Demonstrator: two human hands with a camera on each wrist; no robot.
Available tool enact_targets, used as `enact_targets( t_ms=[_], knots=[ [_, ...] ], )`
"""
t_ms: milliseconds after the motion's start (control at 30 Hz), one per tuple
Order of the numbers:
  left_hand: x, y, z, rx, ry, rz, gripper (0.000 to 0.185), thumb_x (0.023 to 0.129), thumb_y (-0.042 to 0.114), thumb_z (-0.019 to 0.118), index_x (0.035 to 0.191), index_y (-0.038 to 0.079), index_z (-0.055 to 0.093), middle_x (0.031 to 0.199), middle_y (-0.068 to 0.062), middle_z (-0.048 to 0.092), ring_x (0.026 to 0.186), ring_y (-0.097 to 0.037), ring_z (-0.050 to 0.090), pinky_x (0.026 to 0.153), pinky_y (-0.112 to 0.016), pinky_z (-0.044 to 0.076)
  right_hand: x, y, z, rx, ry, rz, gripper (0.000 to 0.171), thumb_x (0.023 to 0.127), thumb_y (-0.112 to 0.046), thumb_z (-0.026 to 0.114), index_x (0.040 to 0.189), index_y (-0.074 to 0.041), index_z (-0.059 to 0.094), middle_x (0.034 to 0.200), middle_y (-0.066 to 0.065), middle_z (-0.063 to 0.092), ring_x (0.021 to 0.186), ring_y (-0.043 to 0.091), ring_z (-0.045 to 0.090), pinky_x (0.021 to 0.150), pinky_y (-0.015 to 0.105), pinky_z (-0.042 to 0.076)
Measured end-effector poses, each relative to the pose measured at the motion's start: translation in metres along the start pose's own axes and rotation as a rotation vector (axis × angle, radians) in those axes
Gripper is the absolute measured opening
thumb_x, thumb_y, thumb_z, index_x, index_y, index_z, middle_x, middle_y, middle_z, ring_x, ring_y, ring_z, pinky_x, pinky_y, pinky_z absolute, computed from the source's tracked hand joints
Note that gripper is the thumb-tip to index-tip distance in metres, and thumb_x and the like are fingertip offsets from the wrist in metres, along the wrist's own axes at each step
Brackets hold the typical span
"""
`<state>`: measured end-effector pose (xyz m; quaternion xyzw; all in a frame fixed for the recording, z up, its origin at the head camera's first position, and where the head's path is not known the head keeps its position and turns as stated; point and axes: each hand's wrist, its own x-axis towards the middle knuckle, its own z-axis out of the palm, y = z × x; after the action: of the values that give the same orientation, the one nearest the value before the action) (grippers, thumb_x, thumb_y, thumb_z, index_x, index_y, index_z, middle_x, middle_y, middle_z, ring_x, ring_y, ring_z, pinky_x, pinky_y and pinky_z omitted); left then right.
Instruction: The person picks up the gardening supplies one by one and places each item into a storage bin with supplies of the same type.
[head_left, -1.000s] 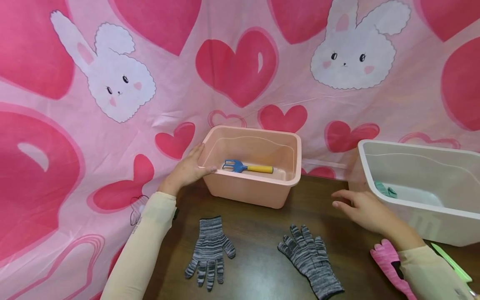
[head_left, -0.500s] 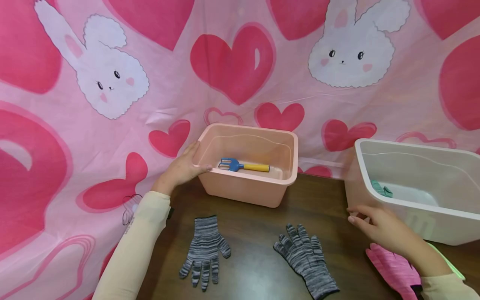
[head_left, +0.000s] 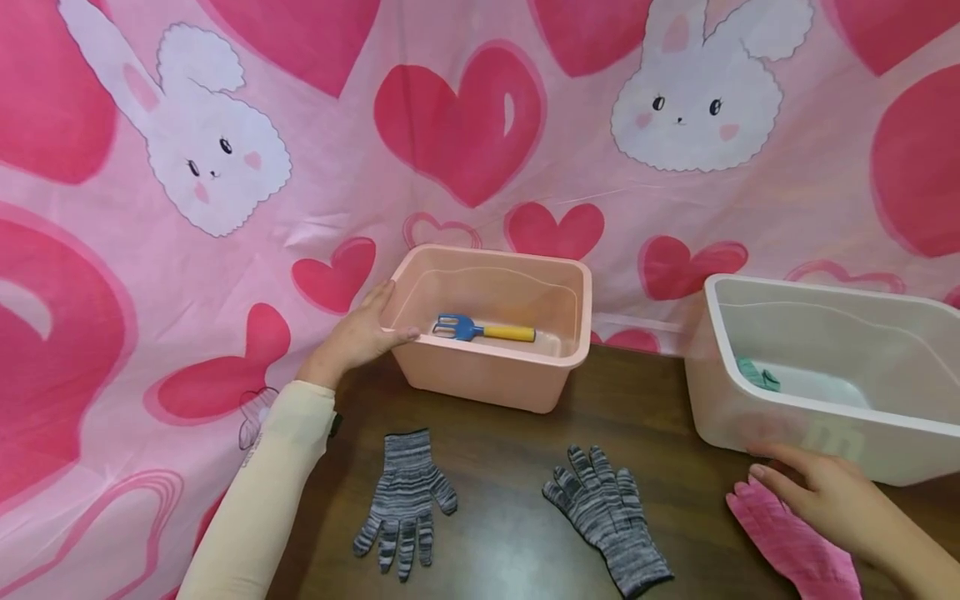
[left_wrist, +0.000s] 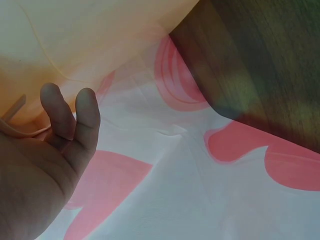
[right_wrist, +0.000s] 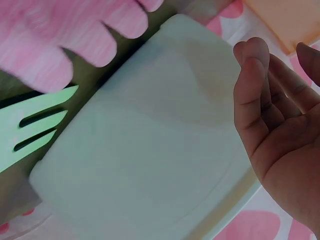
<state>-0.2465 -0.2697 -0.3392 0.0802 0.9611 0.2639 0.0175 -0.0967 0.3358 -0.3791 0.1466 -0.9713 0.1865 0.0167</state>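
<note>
Toward the near right corner of the dark wooden table [head_left: 517, 483] lies a pink glove [head_left: 795, 546], its fingers pointing to the far edge and leftward. The right hand [head_left: 832, 496] hovers at those glove fingers, empty, its own fingers loosely bent; whether it touches the fabric cannot be told. Beside the glove, in the right wrist view, lies a light green slotted tool [right_wrist: 9, 135]. Leftward along the near side rest two grey striped gloves, well apart: the right grey glove [head_left: 609, 525] has its cuff to the near edge and its fingers pointing far and left, while the left grey glove [head_left: 407, 492] lies the other way round, cuff to the far edge. Farther back, at the table's far left corner, stands a peach bin [head_left: 480, 379]. The left hand [head_left: 356, 335] rests on its left end, fingers extended along the side, thumb laid over the near rim. Inside lies a small fork [head_left: 486, 331], blue tines left, yellow handle right. On the far edge, toward the right, stands a whitish bin [head_left: 892, 442] with a green piece [head_left: 757, 375] near its left end. Behind everything hangs a pink cloth [head_left: 465, 125] printed with hearts and rabbits.
</note>
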Motion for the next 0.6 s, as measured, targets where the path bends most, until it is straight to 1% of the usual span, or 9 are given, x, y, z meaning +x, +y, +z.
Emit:
enact_targets(
  t_ms=[67, 100, 167, 233, 300, 367, 467, 533, 600],
  knots=[
    [0.000, 0.000, -0.001, 0.002, 0.002, 0.000, 0.120, 0.079, 0.074, 0.067, 0.164, 0.019, 0.003, 0.168, -0.009, 0.009, 0.151, -0.037, 0.015, 0.113, -0.065, 0.025, -0.004, 0.004, -0.002, 0.007, -0.009, 0.015, 0.028, 0.097, -0.026, 0.071, 0.118, -0.007, 0.072, 0.108, 0.015, 0.072, 0.097, 0.037, 0.067, 0.074, 0.059, 0.053],
    [0.000, 0.000, -0.001, 0.005, 0.003, 0.002, 0.120, 0.079, 0.074, 0.066, 0.164, 0.019, 0.003, 0.168, -0.009, 0.009, 0.151, -0.037, 0.015, 0.113, -0.065, 0.025, -0.007, 0.006, -0.002, -0.004, -0.002, 0.020, 0.028, 0.096, -0.026, 0.071, 0.117, -0.008, 0.072, 0.107, 0.015, 0.072, 0.095, 0.036, 0.067, 0.073, 0.058, 0.053],
    [0.000, 0.001, -0.001, 0.008, 0.003, 0.004, 0.119, 0.080, 0.073, 0.066, 0.164, 0.018, 0.003, 0.168, -0.009, 0.008, 0.151, -0.037, 0.014, 0.113, -0.065, 0.024, -0.012, 0.011, -0.003, -0.017, 0.011, 0.022, 0.027, 0.095, -0.027, 0.072, 0.116, -0.009, 0.072, 0.107, 0.013, 0.073, 0.092, 0.027, 0.068, 0.070, 0.051, 0.054],
    [-0.001, 0.001, -0.001, 0.014, 0.004, 0.011, 0.117, 0.082, 0.070, 0.067, 0.164, 0.017, 0.004, 0.169, -0.009, 0.008, 0.151, -0.037, 0.014, 0.114, -0.064, 0.023, -0.017, 0.016, -0.004, -0.027, 0.027, 0.022, 0.026, 0.095, -0.026, 0.073, 0.115, -0.009, 0.072, 0.105, 0.013, 0.073, 0.088, 0.019, 0.067, 0.068, 0.048, 0.054],
    [-0.001, 0.001, -0.001, 0.015, 0.004, 0.014, 0.116, 0.082, 0.069, 0.067, 0.164, 0.016, 0.004, 0.169, -0.009, 0.008, 0.151, -0.036, 0.013, 0.114, -0.064, 0.023, -0.022, 0.021, -0.005, -0.051, 0.047, 0.029, 0.024, 0.094, -0.027, 0.074, 0.112, -0.010, 0.073, 0.101, 0.010, 0.073, 0.080, 0.009, 0.062, 0.063, 0.041, 0.052],
    [-0.001, 0.001, -0.001, 0.012, 0.002, 0.014, 0.117, 0.082, 0.070, 0.067, 0.164, 0.016, 0.004, 0.169, -0.009, 0.008, 0.151, -0.036, 0.014, 0.114, -0.064, 0.024, -0.026, 0.025, -0.005, -0.066, 0.051, 0.052, 0.024, 0.095, -0.027, 0.073, 0.111, -0.010, 0.073, 0.091, 0.003, 0.071, 0.072, 0.001, 0.053, 0.060, 0.035, 0.048],
    [-0.002, 0.000, -0.001, 0.008, 0.000, 0.009, 0.118, 0.080, 0.072, 0.067, 0.164, 0.017, 0.003, 0.169, -0.008, 0.008, 0.151, -0.036, 0.014, 0.113, -0.065, 0.026, -0.032, 0.028, -0.007, -0.078, 0.024, 0.116, 0.025, 0.098, -0.027, 0.069, 0.114, -0.008, 0.072, 0.078, -0.003, 0.061, 0.064, 0.001, 0.043, 0.056, 0.031, 0.041],
    [-0.002, -0.001, -0.001, 0.007, -0.001, 0.009, 0.118, 0.081, 0.072, 0.067, 0.164, 0.017, 0.003, 0.169, -0.009, 0.008, 0.151, -0.037, 0.014, 0.113, -0.065, 0.025, -0.035, 0.029, -0.007, -0.083, 0.010, 0.159, 0.027, 0.099, -0.027, 0.067, 0.115, -0.005, 0.071, 0.074, -0.005, 0.056, 0.060, 0.001, 0.039, 0.054, 0.028, 0.035],
    [-0.003, -0.002, -0.001, 0.005, 0.001, 0.008, 0.118, 0.081, 0.072, 0.067, 0.164, 0.017, 0.003, 0.168, -0.009, 0.008, 0.151, -0.038, 0.014, 0.112, -0.066, 0.026, -0.037, 0.030, -0.007, -0.085, 0.005, 0.195, 0.029, 0.099, -0.027, 0.066, 0.115, -0.002, 0.071, 0.075, -0.003, 0.059, 0.059, 0.000, 0.039, 0.052, 0.027, 0.034]
  ],
)
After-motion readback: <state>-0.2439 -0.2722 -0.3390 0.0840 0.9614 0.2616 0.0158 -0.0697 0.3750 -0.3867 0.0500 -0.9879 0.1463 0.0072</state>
